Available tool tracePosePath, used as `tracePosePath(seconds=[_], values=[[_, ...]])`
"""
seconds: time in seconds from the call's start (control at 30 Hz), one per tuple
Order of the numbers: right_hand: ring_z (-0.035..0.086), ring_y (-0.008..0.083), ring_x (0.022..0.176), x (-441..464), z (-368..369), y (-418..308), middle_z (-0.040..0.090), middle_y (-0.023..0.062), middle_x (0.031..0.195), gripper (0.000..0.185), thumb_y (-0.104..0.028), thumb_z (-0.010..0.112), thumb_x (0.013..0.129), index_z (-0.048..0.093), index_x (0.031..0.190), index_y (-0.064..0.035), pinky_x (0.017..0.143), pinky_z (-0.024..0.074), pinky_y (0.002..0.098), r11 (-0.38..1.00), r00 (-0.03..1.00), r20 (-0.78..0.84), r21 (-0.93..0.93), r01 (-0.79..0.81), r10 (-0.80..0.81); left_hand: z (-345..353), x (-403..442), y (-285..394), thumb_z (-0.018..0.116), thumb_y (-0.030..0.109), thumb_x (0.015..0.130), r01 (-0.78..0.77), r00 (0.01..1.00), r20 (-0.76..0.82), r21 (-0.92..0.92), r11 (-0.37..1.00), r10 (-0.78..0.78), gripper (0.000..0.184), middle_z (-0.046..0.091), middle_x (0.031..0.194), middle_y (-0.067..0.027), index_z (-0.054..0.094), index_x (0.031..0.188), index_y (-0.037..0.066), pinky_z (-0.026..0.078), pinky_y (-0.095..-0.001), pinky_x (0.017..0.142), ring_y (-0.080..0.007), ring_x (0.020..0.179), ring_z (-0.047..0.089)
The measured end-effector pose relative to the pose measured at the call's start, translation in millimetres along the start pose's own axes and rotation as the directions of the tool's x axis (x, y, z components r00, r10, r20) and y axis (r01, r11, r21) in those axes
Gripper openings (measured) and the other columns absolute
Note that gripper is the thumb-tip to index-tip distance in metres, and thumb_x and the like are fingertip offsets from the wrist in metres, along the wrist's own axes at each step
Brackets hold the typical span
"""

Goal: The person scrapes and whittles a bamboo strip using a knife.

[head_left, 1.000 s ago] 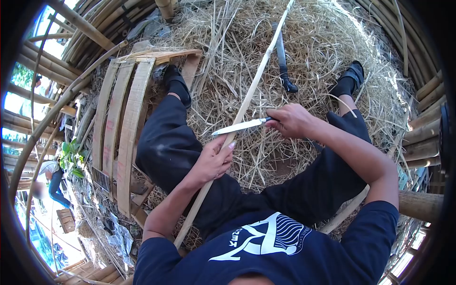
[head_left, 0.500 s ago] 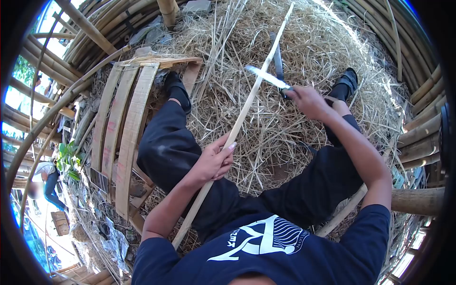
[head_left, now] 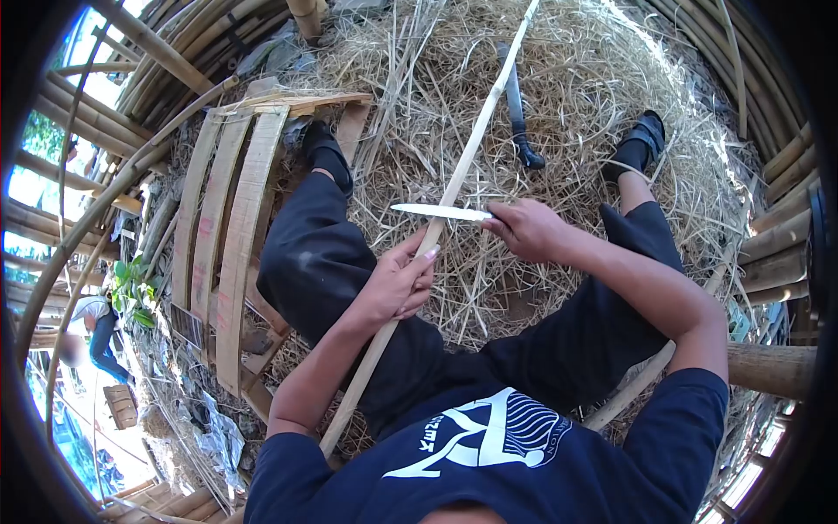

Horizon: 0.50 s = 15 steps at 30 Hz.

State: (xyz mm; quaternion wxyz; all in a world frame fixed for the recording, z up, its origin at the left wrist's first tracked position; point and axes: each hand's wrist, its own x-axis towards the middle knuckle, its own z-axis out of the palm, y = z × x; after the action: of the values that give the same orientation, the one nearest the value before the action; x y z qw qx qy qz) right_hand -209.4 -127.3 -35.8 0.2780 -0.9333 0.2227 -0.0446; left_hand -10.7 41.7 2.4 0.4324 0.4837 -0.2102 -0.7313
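My left hand (head_left: 401,284) is wrapped round a long pale bamboo strip (head_left: 472,144), which slants from beside my left hip up and away to the top of the view. In my right hand (head_left: 531,230) is a knife (head_left: 441,211), gripped by its handle, which the fingers mostly cover. Its blade points left and lies across the strip, a short way beyond my left hand. Farther off on the shavings rests a second, longer blade (head_left: 515,105) with a black handle, partly behind the strip.
Pale shavings (head_left: 559,87) cover the ground between my feet. A slatted wooden crate (head_left: 237,253) stands by my left leg. Bamboo poles (head_left: 772,375) edge the right side, and more bamboo rails (head_left: 87,113) rise at left. Beyond them a person (head_left: 100,336) bends down.
My right hand has drawn the knife back along the strip toward my body, from far out to near my left hand. The left hand keeps its hold in nearly the same spot.
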Motion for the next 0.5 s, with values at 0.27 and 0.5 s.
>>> tracePosePath(seconds=[0.27,0.5], values=[[0.063,0.034,0.074,26,-17,69,0.062,0.0196,0.074,0.021,-0.026,0.051,0.09,0.062,0.091,-0.0084,0.063,0.0495,0.0451,0.949,0.962,-0.152,-0.185,-0.255,0.229,3,-1,3,0.042,0.017,0.101,0.015,0.995,-0.096,0.117,0.993,-0.004,0.052,0.031,0.06,0.0035,0.022,0.148,0.022,0.026,-0.0185,0.029,-0.0039,0.034,0.028],[0.06,0.0323,0.069,7,-73,105,0.063,0.0195,0.076,0.052,-0.049,0.039,0.097,0.063,0.088,-0.0033,0.067,0.0459,0.0445,0.794,0.779,-0.154,0.078,-0.603,0.607,-3,-10,-2,0.043,0.018,0.101,0.006,0.999,-0.05,0.117,0.993,0.0,0.052,0.034,0.061,0.0023,0.022,0.148,0.02,0.027,-0.0188,0.029,-0.0042,0.035,0.031]])
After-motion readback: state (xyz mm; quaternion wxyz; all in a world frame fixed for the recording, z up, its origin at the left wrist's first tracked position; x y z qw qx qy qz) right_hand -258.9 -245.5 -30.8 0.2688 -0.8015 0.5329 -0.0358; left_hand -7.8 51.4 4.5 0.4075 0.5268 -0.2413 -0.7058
